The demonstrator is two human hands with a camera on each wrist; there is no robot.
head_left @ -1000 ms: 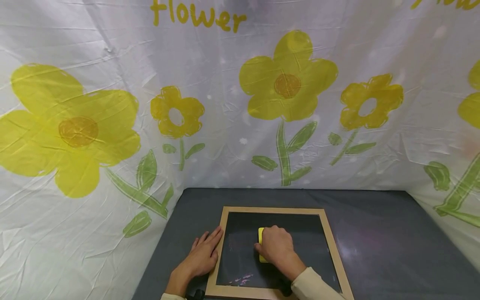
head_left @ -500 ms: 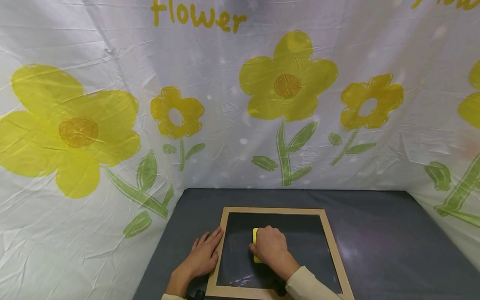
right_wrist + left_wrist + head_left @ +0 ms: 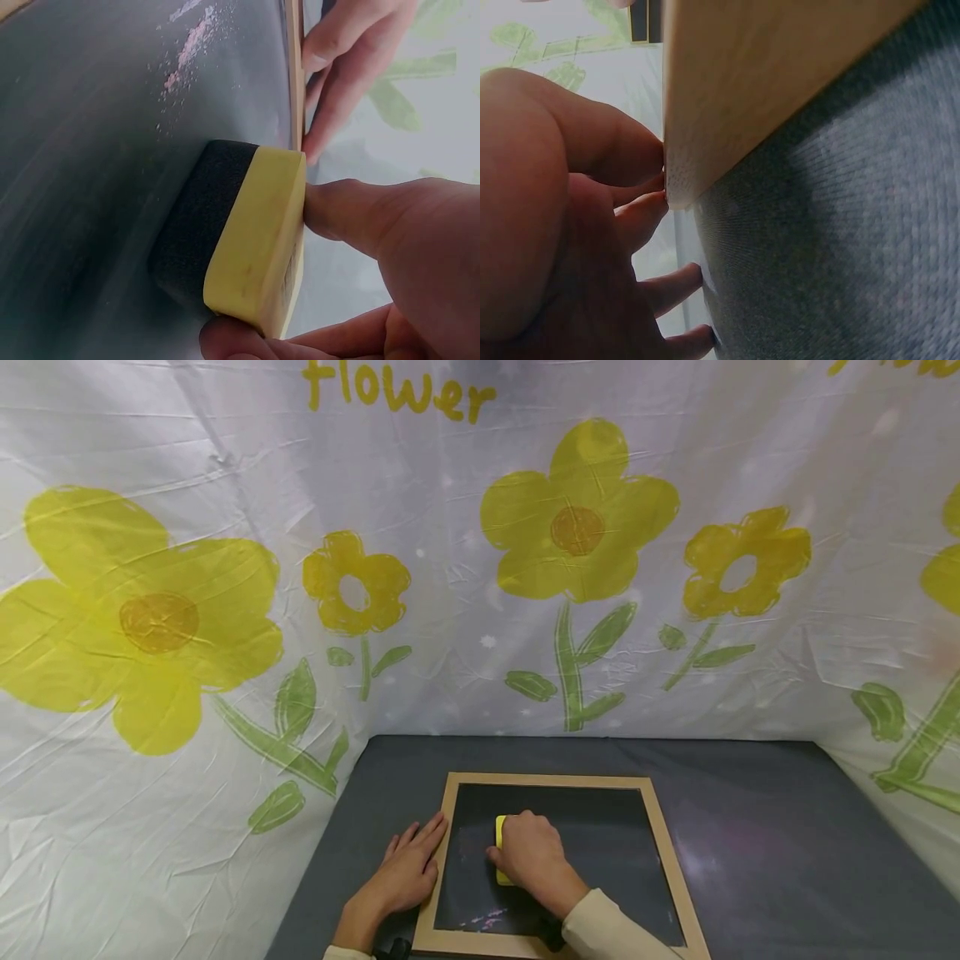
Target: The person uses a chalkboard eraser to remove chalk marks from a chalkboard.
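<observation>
The one word that reads clearly is "flower" (image 3: 397, 392), painted in yellow lower-case letters along the top of the white backdrop cloth (image 3: 450, 485), above the yellow flower drawings. At the cloth's top right corner, more yellow lettering (image 3: 892, 367) is cut off by the frame edge and cannot be read. Faint pink chalk smears (image 3: 483, 918) on the chalkboard (image 3: 600, 843) form no legible letters.

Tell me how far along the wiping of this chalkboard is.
Most of the chalkboard already looks dark and clean. In hand: the right hand grips the yellow eraser with its dark pad on the board, while the left hand rests flat against the wooden frame. Left: pink chalk marks near the bottom edge, plus faint haze.
</observation>
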